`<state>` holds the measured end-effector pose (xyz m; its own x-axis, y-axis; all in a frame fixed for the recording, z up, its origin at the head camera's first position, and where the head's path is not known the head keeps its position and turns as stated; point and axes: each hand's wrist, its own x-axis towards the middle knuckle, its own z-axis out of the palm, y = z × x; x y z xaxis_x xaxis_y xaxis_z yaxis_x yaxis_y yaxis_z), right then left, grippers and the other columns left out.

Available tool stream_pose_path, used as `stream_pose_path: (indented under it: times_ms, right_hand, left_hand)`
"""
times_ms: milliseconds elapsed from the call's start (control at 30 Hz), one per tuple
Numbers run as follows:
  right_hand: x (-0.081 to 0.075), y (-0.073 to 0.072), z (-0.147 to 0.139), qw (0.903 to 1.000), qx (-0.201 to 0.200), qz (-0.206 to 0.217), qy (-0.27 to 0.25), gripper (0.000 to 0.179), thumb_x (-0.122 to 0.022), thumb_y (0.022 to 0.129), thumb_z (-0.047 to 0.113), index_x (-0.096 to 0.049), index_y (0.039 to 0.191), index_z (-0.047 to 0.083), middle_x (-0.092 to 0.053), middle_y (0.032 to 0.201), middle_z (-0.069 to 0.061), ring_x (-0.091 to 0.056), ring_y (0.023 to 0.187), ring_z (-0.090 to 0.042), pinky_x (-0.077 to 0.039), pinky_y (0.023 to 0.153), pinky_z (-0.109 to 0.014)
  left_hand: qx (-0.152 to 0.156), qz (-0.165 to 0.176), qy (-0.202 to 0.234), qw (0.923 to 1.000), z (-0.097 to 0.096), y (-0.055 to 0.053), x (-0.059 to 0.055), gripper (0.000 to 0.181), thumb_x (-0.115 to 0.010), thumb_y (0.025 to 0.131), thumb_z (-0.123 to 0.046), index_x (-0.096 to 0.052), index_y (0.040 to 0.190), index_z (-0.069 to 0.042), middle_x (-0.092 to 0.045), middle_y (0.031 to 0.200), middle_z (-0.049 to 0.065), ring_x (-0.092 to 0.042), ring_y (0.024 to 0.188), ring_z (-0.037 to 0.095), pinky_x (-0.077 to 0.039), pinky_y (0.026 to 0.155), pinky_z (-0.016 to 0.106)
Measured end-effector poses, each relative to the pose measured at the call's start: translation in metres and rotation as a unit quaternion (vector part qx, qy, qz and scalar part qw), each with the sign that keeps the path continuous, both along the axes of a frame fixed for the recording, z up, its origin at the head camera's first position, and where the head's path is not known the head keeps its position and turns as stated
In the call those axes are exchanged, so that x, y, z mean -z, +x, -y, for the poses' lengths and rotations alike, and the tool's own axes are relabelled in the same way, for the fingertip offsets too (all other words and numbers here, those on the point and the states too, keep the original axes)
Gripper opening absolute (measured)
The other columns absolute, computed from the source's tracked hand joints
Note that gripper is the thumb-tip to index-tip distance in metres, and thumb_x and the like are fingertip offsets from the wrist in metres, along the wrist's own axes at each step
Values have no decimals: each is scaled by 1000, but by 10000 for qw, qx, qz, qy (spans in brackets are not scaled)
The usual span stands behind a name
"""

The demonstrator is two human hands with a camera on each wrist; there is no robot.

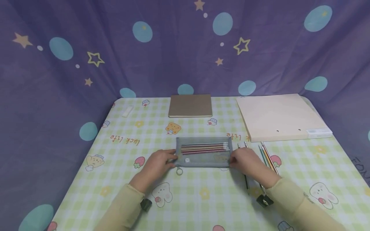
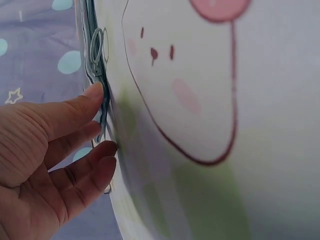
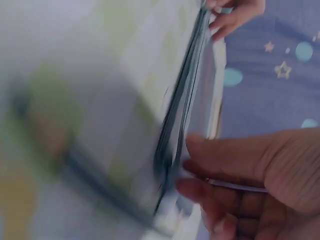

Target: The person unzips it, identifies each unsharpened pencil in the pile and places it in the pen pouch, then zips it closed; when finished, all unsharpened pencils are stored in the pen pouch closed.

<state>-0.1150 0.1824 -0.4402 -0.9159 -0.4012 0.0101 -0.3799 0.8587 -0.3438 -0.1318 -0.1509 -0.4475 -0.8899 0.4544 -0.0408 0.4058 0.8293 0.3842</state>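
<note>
A grey see-through zip pencil case lies flat in front of me in the head view. Several pencils and a small white piece show through it. My left hand pinches its left end, thumb on the zipper edge near the ring pull in the left wrist view. At the opposite end, my right hand grips the corner between thumb and fingers; the right wrist view shows the zipper edge running between both hands. Dark pencils lie partly hidden under the right hand and wrist.
Several coloured pencils lie right of my right hand. A brown notebook sits at the back middle, a large cream folder at the back right. A small white block is far left on the checked tablecloth. Behind hangs a purple curtain.
</note>
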Motion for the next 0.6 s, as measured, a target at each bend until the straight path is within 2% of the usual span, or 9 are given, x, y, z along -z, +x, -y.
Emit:
stream_pose_path:
  times_ms: [100, 167, 267, 333, 433, 600]
  right_hand:
    - [-2, 6, 23, 9994, 32, -325, 64, 12, -82, 75, 12, -70, 76, 12, -67, 72, -1, -61, 66, -19, -50, 67, -37]
    - [-1, 10, 41, 9983, -153, -553, -139, 13, -82, 74, 11, -69, 76, 11, -67, 72, -1, -62, 67, -19, -50, 67, -37]
    - [2, 16, 69, 9948, -572, -655, -527, 12, -81, 75, 11, -69, 77, 11, -67, 72, 0, -62, 67, -18, -50, 67, -35]
    - [5, 19, 86, 9917, -867, -671, -667, 10, -79, 77, 11, -70, 80, 10, -68, 74, -1, -63, 68, -18, -51, 68, -34]
    - [8, 22, 109, 9901, -1115, -606, -597, 11, -77, 81, 14, -72, 89, 8, -72, 83, -3, -67, 76, -19, -52, 73, -34]
    - [12, 21, 135, 9924, -1149, -263, -358, 19, -77, 82, 20, -72, 98, 10, -72, 90, 0, -67, 82, -16, -52, 76, -32]
  left_hand:
    - [6, -6, -55, 10000, -1, 0, 0, 32, -77, 82, -19, -72, 112, -13, -59, 135, 6, -57, 119, 29, -41, 101, 45]
    - [34, -31, -83, 10000, -1, -1, -1, 31, -77, 82, -19, -72, 112, -13, -59, 134, 6, -58, 118, 29, -42, 100, 45]
    - [58, -57, -147, 9999, -2, -1, -1, 32, -77, 82, -19, -72, 112, -13, -59, 134, 6, -58, 117, 29, -42, 100, 45]
    - [68, -67, -181, 9998, -2, -1, -1, 31, -77, 82, -19, -72, 112, -14, -59, 134, 5, -59, 116, 29, -43, 99, 45]
    - [92, -95, -231, 9996, -2, -1, -2, 31, -78, 81, -19, -73, 112, -15, -59, 134, 4, -60, 114, 29, -44, 98, 44]
    - [137, -169, -278, 9994, -2, -2, 0, 31, -78, 81, -18, -73, 111, -14, -60, 133, 4, -61, 112, 29, -45, 96, 44]
